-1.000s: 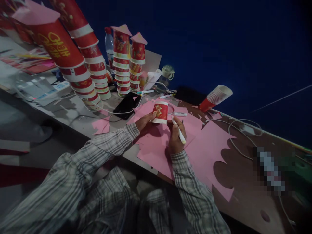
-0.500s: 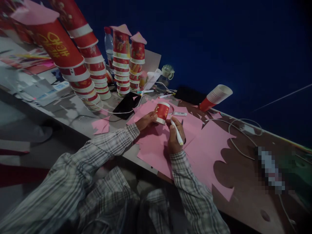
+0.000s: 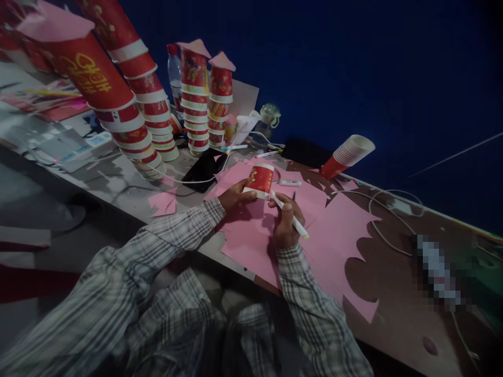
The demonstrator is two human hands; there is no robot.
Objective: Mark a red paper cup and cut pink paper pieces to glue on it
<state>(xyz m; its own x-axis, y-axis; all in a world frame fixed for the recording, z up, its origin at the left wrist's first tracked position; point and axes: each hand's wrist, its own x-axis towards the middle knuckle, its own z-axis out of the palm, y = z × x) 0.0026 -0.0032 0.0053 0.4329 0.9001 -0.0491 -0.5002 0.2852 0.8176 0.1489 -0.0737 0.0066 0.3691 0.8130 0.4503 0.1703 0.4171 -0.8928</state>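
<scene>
"Red paper cup point(image 3: 261, 178), centre frame: was it delicate?"

"Light, probably easily dented. Your left grip point(image 3: 234, 197) pinched its lower white edge, likely the stiffest hold; your right grip point(image 3: 287, 222) pinched the marker point(image 3: 300, 227), tip touching or just beside the cup."

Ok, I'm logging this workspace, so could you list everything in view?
Held cup: one, red and white, left grip
Held marker: one, white, right grip
Cup towers: four, red and white, left and centre
Nested cups: one stack, red and white, right back
Paper: several, pink, on table
Phone: one, black, left of paper
Bottle: one, clear, behind towers
Jug: one, clear, back
Cables: several, white, across table
Blurred item: one, greyish, far right
Table: one, grey and brown, beneath
Smaller clutter: uncounted, mixed colours, left and back
Hands: two, left and right, centre
</scene>
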